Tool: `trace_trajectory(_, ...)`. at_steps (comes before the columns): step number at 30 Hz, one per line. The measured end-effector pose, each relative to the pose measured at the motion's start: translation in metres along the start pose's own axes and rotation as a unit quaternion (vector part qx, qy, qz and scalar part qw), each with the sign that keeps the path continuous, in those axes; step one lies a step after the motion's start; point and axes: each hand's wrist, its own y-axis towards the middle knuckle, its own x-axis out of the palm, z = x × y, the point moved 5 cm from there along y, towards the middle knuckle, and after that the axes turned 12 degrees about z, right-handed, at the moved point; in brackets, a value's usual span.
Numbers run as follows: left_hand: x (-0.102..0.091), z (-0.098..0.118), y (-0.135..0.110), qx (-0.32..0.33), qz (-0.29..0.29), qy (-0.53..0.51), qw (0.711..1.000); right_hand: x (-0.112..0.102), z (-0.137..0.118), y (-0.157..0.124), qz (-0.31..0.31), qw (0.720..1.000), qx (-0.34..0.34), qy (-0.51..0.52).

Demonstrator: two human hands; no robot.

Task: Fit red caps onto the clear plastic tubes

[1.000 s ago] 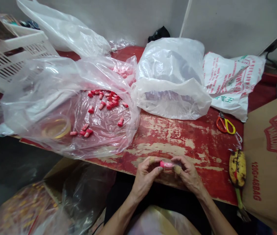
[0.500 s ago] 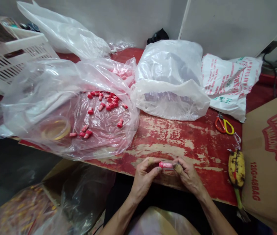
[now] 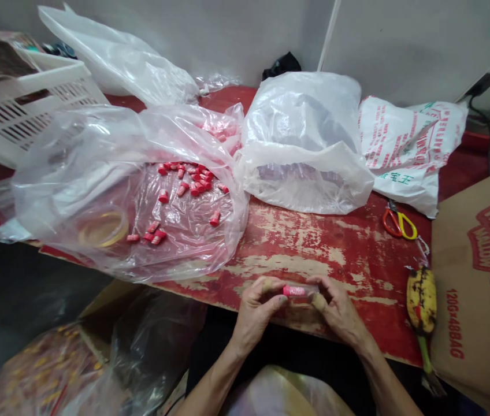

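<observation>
Both hands meet at the near edge of the worn red table. My left hand and my right hand pinch the two ends of a small pink tube held level between the fingertips. Several loose pink caps lie on an opened clear plastic bag to the left, well away from both hands.
A cloudy plastic bag stands at the table's centre, with a printed white bag to its right. Scissors and a spotted banana lie right, beside a cardboard box. A white crate and a tape roll sit left.
The hands and pink tube have hardly moved. The view shifted slightly to the left, and the right fingers have adjusted a little on the tube's end.
</observation>
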Motion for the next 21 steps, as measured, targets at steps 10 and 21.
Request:
trace_trajectory(10, -0.001, 0.001, 0.001, 0.019, 0.006, 0.013, 1.000, 0.000, 0.003, 0.001, -0.012, 1.000, 0.002, -0.015)
trace_trajectory(21, 0.000, -0.005, 0.000, -0.007, 0.000, -0.017, 1.000, 0.001, 0.003, 0.000, -0.010, 1.000, 0.014, 0.002)
